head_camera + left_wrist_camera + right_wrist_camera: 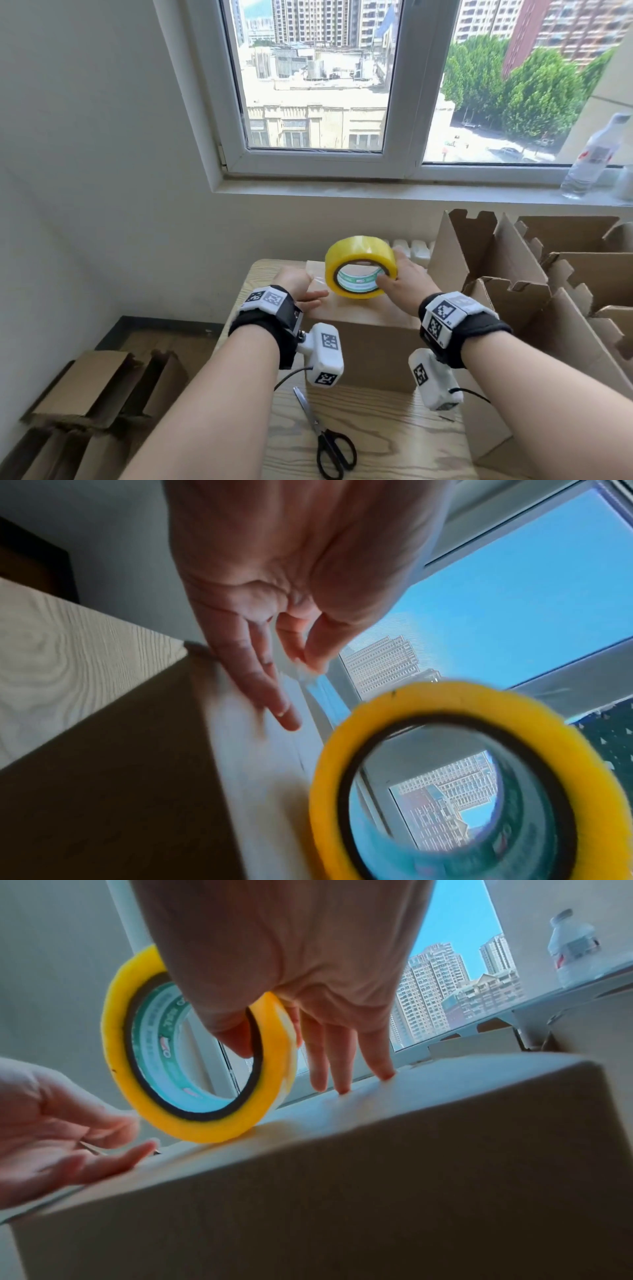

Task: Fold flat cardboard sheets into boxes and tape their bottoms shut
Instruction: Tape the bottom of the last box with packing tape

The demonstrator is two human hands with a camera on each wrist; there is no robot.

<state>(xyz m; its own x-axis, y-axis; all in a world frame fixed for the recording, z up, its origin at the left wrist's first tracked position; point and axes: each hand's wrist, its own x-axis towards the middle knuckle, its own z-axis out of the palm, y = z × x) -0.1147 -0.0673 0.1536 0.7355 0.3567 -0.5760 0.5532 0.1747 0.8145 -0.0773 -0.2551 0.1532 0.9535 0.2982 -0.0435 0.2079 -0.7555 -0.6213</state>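
A brown cardboard box [373, 349] stands on the wooden table [387, 435] with its closed flaps facing up. A yellow tape roll [359, 255] stands on edge on top of it. My right hand [400, 284] grips the roll, thumb inside the core and forefinger on the outer face, while the other fingers [342, 1066] touch the box top [411, 1177]. A short clear strip of tape [317, 274] runs left from the roll. My left hand [305, 284] pinches its free end [308, 666] between thumb and forefinger, with the remaining fingers [270, 693] straight over the box top.
Black-handled scissors [329, 442] lie on the table in front of the box. Several folded, open boxes [548, 291] crowd the right side. Flat cardboard sheets [85, 394] lie on the floor at the left. A water bottle [596, 157] stands on the window sill.
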